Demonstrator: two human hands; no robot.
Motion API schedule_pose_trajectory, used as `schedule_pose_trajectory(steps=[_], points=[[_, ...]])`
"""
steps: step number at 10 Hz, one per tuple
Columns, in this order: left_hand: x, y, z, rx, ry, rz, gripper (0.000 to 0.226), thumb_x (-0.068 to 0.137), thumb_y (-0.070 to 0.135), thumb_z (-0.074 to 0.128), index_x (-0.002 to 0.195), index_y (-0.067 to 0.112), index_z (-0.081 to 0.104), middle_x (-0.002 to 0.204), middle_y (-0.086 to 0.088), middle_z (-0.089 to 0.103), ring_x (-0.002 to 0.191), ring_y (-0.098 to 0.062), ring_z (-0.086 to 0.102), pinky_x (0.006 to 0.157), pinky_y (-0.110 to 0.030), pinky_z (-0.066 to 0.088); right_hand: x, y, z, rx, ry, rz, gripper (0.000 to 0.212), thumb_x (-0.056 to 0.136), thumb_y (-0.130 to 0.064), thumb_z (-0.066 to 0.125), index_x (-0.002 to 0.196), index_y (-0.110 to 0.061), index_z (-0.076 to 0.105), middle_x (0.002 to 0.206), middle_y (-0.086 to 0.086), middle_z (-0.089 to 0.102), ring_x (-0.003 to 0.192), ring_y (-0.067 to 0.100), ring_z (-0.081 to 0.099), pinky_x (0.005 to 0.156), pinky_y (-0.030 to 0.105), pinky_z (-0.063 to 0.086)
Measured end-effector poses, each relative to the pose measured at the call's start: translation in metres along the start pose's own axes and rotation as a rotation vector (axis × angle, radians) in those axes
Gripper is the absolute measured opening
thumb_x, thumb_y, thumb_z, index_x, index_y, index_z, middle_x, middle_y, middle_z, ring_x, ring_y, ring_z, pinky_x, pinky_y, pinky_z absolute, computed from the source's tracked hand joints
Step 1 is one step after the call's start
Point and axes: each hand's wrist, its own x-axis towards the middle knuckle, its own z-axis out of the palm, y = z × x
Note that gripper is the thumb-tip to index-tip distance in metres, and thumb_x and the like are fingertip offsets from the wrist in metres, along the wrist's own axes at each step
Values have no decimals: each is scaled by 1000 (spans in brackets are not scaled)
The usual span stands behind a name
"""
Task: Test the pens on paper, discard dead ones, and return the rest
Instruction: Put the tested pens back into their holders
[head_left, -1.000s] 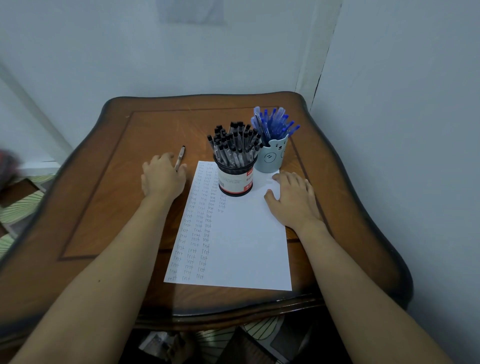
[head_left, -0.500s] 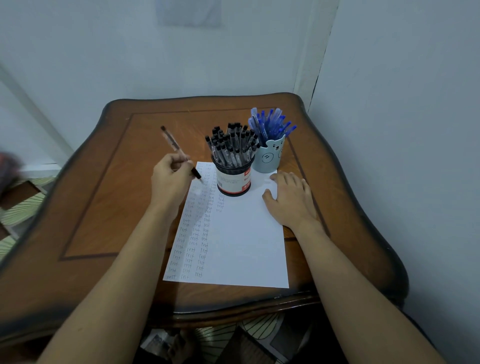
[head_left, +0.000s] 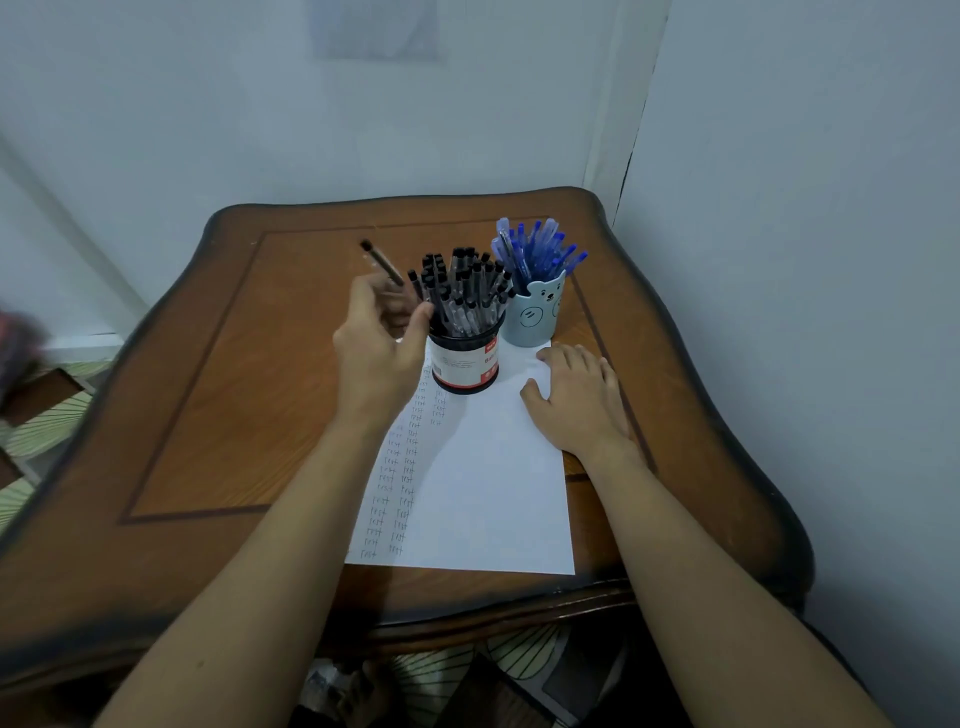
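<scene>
My left hand (head_left: 382, 340) is raised above the table and grips a black pen (head_left: 382, 262) that sticks up and to the left, just beside the black pen cup (head_left: 465, 364). That cup holds several black-capped pens. A light blue bear-faced cup (head_left: 535, 317) behind it holds several blue pens. A white sheet of paper (head_left: 483, 483) lies under the black cup, with columns of small written marks down its left side. My right hand (head_left: 576, 402) rests flat on the paper's right edge.
The brown wooden table (head_left: 208, 389) has a dark raised rim and stands in a corner between two pale walls. Patterned floor shows past the table's left and front edges.
My left hand picked the pen up from the table left of the paper, lifted it, and carried it rightward and up beside the black cup. My right hand stayed on the paper.
</scene>
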Motion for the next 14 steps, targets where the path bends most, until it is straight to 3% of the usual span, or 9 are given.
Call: schedule_pose_trajectory(steps=[2,3,5,7,9,11,12,13,14], points=[[-1,-3,2,161,-82,3,14,89,18,76,100,16,67,87,19,64,74,11,58,67,-7,45,-2,-1,-2,12,5,-2,48,99,-42,46,143,-22,47,151,2,44,144,23,32,122,46,15],[-1,-2,0,127,-53,4,26,89,18,72,111,15,59,92,9,64,74,3,59,69,-17,50,-2,-1,-2,13,12,-5,47,99,-41,46,142,-21,48,151,2,45,144,23,32,121,46,15],[5,9,-2,22,60,171,49,100,22,61,145,23,41,115,-3,60,86,-3,59,73,-12,48,-2,-1,-3,4,-2,-4,49,99,-42,45,144,-21,46,152,2,43,145,23,30,122,46,15],[15,4,2,121,60,310,24,97,13,62,120,5,66,99,4,67,83,-5,62,76,-17,53,-3,-2,-5,-16,-19,-5,50,101,-43,43,146,-22,44,155,3,40,147,23,28,122,46,14],[4,-9,11,223,12,335,12,91,7,64,101,0,65,102,-4,53,77,5,51,74,-8,43,-1,-1,-2,-15,-25,-8,51,100,-43,43,146,-21,43,155,3,40,147,24,28,122,47,13],[-7,-12,8,128,-55,277,33,95,11,58,127,6,60,119,-3,46,92,0,55,82,-13,46,-1,-1,-3,-10,-29,-3,51,101,-43,43,147,-22,42,156,3,39,147,23,27,122,46,12],[-16,-19,6,1,-65,166,53,85,10,58,137,9,46,131,-5,47,109,-17,56,90,-31,52,-1,-1,-4,-8,-33,0,51,101,-43,43,148,-22,42,157,4,38,148,24,25,123,46,11],[-21,-33,4,19,-140,75,70,80,16,70,142,12,39,139,-3,47,119,-19,55,98,-40,51,-1,-1,-3,-3,-38,-3,51,101,-42,43,148,-22,41,158,3,36,149,24,24,123,46,10],[-19,-38,3,30,-273,-15,86,77,28,83,146,21,34,142,6,48,129,-11,51,108,-37,47,1,2,-2,33,-58,4,52,101,-41,45,148,-22,41,159,2,35,150,23,22,123,45,8]])
